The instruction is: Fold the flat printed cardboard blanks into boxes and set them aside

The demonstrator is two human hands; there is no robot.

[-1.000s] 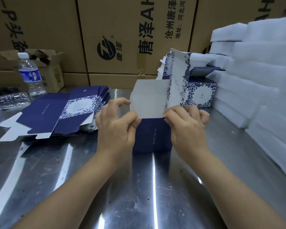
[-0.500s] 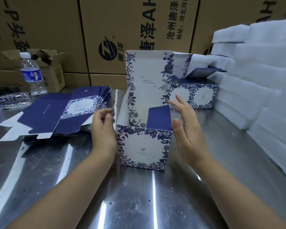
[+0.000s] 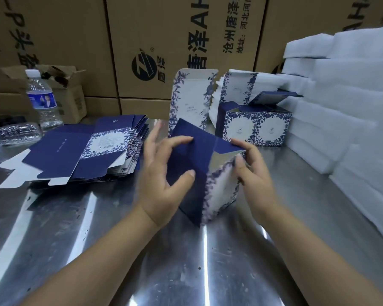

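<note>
- A half-formed box, navy with a blue-and-white floral print, is at the centre of the frame. It is tilted, with one bottom corner low over the shiny metal table. The picture is motion-blurred here.
- Its tall lid flap stands upright behind it, and a navy inner flap is folded across the open top.
- The left hand has its fingers spread apart; the index tip and thumb tip press on the navy panels.
- The right hand grips the box's upper right corner, fingers curled over the edge and thumb on the floral face.
- Judged step: finishing this box's shape, turning it and tucking flaps. The next move likely calls for seating the flaps squarely, then setting the box down.
- Just behind, right of centre, the finished boxes stand together with lids raised.
- At centre left lies the stack of flat blanks, fanned out.
- White foam sheets are piled along the right edge.
- A water bottle stands at upper left, before brown cartons that fill the background.
</note>
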